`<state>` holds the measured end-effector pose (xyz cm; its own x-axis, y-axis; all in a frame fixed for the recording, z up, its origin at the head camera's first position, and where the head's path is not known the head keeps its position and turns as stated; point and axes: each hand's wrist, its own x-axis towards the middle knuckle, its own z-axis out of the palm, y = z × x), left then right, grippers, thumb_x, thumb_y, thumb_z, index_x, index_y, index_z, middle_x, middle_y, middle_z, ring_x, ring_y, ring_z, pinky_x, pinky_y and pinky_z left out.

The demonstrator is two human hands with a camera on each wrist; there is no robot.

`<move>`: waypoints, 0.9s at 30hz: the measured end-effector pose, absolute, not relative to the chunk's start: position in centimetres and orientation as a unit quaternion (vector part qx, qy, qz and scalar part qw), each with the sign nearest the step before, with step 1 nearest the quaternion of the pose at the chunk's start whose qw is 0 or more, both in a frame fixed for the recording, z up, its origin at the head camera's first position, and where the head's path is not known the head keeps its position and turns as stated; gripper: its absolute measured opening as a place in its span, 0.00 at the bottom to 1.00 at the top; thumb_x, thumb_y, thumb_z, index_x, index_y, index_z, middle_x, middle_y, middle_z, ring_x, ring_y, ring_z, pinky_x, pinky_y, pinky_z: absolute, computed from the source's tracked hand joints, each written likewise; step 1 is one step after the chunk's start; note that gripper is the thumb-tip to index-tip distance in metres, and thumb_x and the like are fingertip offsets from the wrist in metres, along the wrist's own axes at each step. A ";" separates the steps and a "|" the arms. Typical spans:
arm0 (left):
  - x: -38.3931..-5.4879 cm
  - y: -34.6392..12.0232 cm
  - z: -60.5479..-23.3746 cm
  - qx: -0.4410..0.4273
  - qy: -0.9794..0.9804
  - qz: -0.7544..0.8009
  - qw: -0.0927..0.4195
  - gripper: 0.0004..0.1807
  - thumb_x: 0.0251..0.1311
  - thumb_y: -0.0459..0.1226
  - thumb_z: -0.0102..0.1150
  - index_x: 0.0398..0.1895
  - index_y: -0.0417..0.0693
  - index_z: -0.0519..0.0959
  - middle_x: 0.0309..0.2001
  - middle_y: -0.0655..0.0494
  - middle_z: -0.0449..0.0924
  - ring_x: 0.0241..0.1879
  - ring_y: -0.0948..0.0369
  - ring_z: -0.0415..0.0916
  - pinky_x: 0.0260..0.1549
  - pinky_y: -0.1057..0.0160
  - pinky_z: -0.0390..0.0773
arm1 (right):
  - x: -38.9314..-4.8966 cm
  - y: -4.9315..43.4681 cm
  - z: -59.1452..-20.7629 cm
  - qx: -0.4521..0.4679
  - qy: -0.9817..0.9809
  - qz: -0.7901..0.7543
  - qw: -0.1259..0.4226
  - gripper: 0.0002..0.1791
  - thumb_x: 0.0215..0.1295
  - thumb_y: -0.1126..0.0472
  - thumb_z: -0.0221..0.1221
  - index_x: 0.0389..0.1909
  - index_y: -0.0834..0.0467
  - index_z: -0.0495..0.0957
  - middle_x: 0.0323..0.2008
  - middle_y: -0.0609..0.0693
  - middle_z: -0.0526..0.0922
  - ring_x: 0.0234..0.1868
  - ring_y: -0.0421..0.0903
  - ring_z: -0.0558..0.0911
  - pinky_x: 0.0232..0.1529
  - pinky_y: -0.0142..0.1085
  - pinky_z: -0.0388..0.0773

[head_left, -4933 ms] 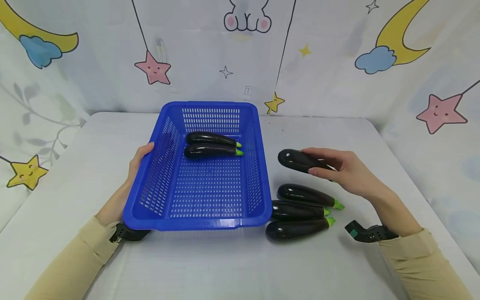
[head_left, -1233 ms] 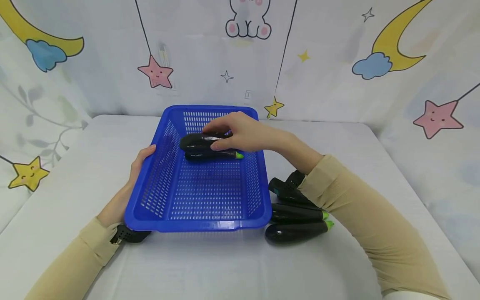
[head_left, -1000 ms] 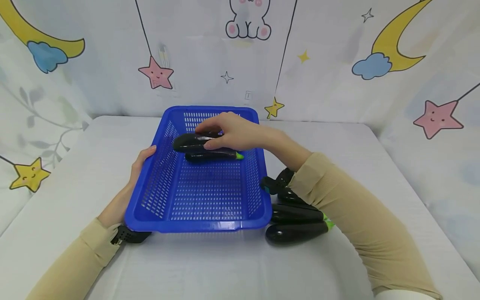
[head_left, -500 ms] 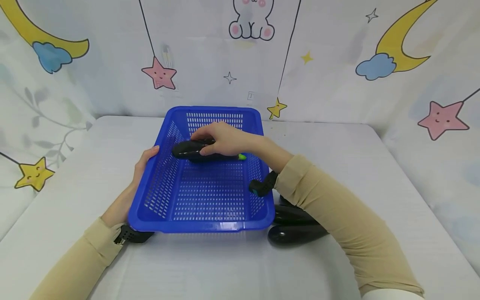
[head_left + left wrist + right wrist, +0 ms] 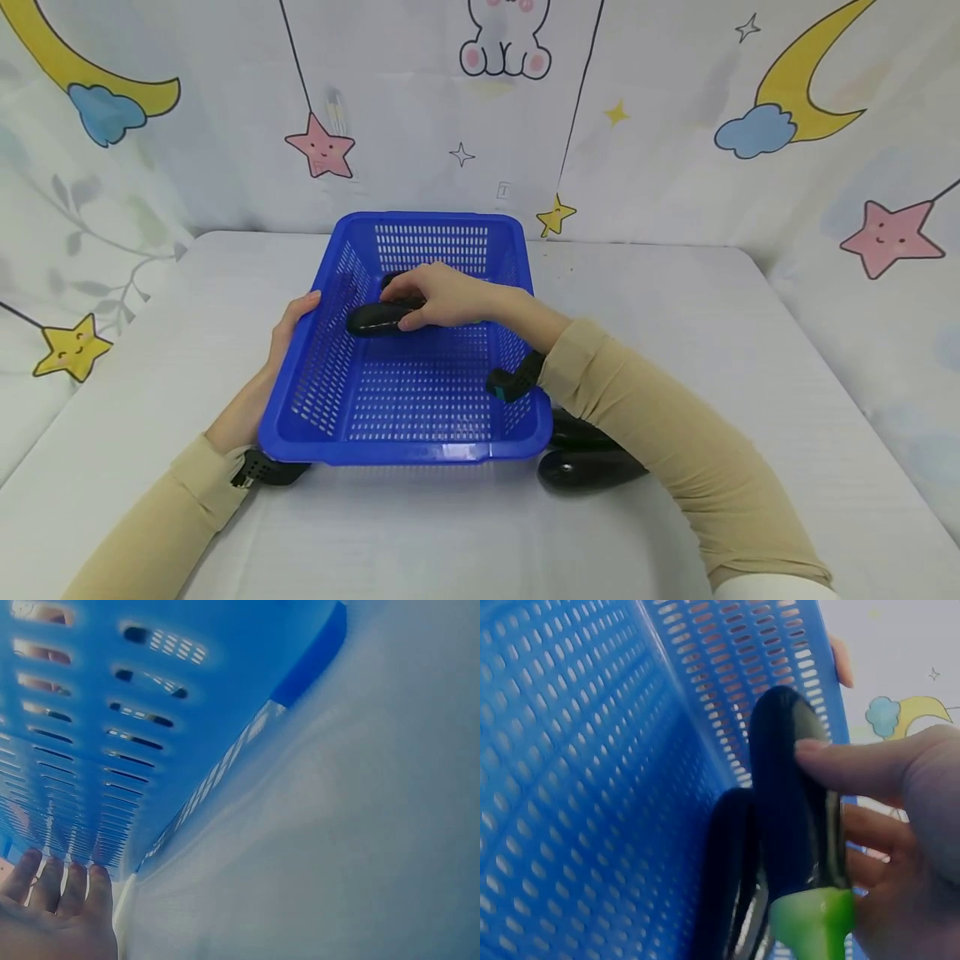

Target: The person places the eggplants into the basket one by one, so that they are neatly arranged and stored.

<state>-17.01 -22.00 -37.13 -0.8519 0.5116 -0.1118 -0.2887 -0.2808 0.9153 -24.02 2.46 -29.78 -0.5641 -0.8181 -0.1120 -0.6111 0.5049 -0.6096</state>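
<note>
My right hand [image 5: 442,293] is inside the blue plastic basket [image 5: 405,452], its thumb and fingers pinching a dark, glossy eggplant [image 5: 371,320]. The right wrist view shows this eggplant's green stem end [image 5: 814,922] towards the camera and another eggplant [image 5: 724,855] beside it. In the head view the hand and held eggplant mostly cover the eggplants lying in the basket; one dark end [image 5: 390,280] shows behind. My left hand [image 5: 281,337] holds the basket's left side, thumb at the rim. Its fingers [image 5: 73,889] reach along the outer wall in the left wrist view.
To the right of the basket, eggplants [image 5: 588,471] lie on the white-covered table [image 5: 420,533], partly hidden under my right forearm. A printed cloth [image 5: 660,183] with moons and stars hangs behind the table. Black camera bands sit on both wrists.
My right hand has carried an eggplant from the table on the right into the basket, then shifted it left and nearer to me. The left hand keeps its hold on the basket.
</note>
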 end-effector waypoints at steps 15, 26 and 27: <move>-17.4 -22.2 -37.6 0.112 0.519 0.811 0.246 0.34 0.72 0.58 0.26 0.75 0.52 0.44 0.56 0.59 0.65 0.52 0.63 0.66 0.54 0.61 0.68 | -24.5 2.7 -31.9 -0.402 0.850 -0.261 0.218 0.23 0.67 0.63 0.64 0.63 0.58 0.76 0.57 0.51 0.83 0.54 0.44 0.80 0.60 0.38 0.73; -17.5 -22.2 -37.7 0.123 0.471 0.840 0.240 0.26 0.75 0.54 0.28 0.65 0.49 0.57 0.47 0.59 0.72 0.42 0.64 0.71 0.44 0.66 0.73 | -24.6 3.0 -32.7 -0.370 0.861 -0.274 0.214 0.24 0.65 0.65 0.66 0.62 0.58 0.76 0.61 0.51 0.80 0.63 0.46 0.77 0.65 0.38 0.70; -17.5 -22.2 -37.8 0.127 0.471 0.840 0.239 0.26 0.75 0.54 0.28 0.66 0.50 0.56 0.47 0.59 0.71 0.42 0.64 0.70 0.44 0.66 0.73 | -24.6 3.0 -32.7 -0.366 0.863 -0.275 0.212 0.25 0.64 0.65 0.66 0.62 0.58 0.77 0.62 0.51 0.80 0.63 0.46 0.77 0.65 0.38 0.69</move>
